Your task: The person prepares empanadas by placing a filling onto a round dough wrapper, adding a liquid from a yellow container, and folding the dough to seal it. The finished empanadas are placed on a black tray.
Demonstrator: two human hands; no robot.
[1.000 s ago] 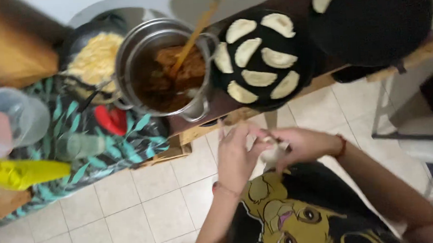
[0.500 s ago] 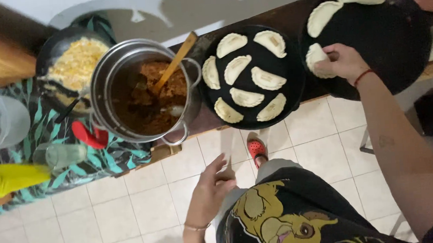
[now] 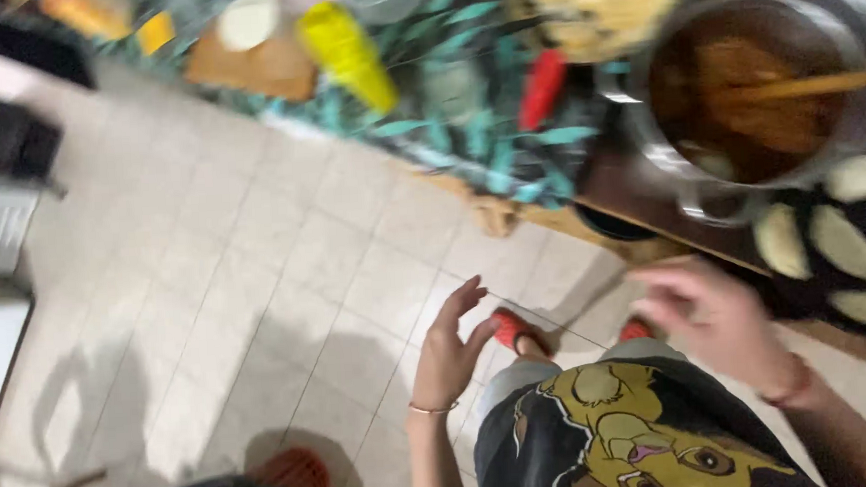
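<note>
1. The left hand (image 3: 451, 348) hangs over the tiled floor (image 3: 235, 286), fingers spread loosely, holding nothing.
2. The right hand (image 3: 713, 317) is blurred; its fingers seem open and empty, just beside the table edge.
3. Nearest it is the dark tray (image 3: 854, 248) of pale folded pastries (image 3: 839, 244), touching the table.
4. A steel pot (image 3: 774, 82) of brown filling holds a wooden spoon (image 3: 824, 82), beside the tray.
</note>
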